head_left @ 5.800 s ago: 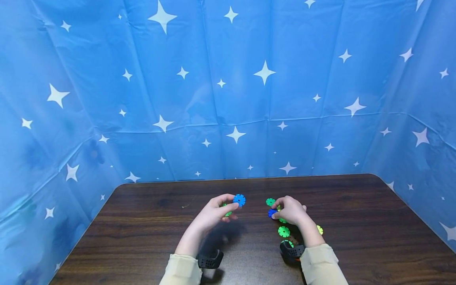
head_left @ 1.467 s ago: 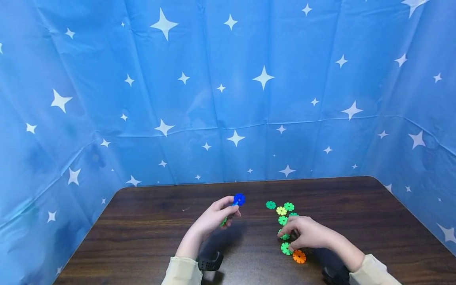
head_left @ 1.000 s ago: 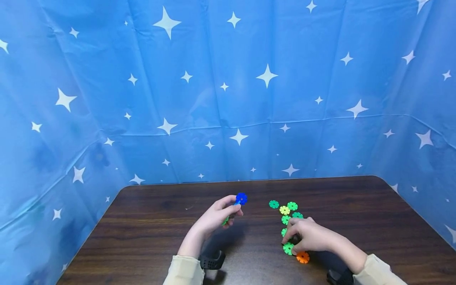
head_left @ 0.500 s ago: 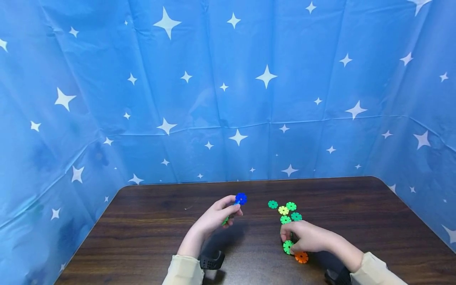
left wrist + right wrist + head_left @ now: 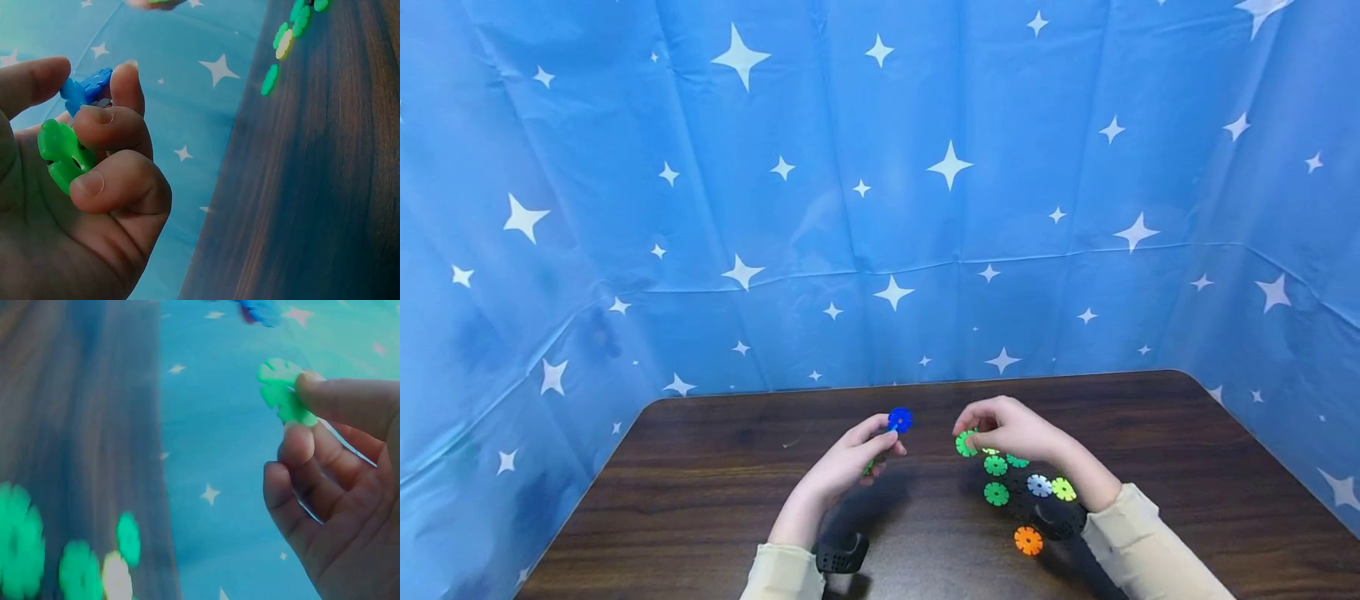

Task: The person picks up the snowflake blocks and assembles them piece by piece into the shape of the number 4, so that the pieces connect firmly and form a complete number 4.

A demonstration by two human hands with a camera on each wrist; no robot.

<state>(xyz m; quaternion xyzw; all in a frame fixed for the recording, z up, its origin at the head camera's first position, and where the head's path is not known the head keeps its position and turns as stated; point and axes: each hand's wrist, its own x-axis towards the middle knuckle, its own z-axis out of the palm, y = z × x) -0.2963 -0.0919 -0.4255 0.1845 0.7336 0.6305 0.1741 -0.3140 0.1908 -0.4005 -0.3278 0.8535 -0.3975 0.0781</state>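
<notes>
My left hand is raised over the table, holding flower-shaped notched discs. Thumb and index finger pinch a light blue disc, with a dark blue disc set against it at an angle. A green disc is tucked under the curled lower fingers, against the palm. To the right, my right hand pinches another green notched disc between thumb and fingers. That disc is off the table, a short way from the dark blue one.
Below my right hand, loose discs lie on the brown table: green ones, a pale blue one, a yellow-green one and an orange one. A starred blue curtain hangs behind the table's far edge.
My right hand has picked up the front green disc and moved it back and left. Earlier it reached for a dark blue disc, which is now in my left hand. The left hand has stayed put.
</notes>
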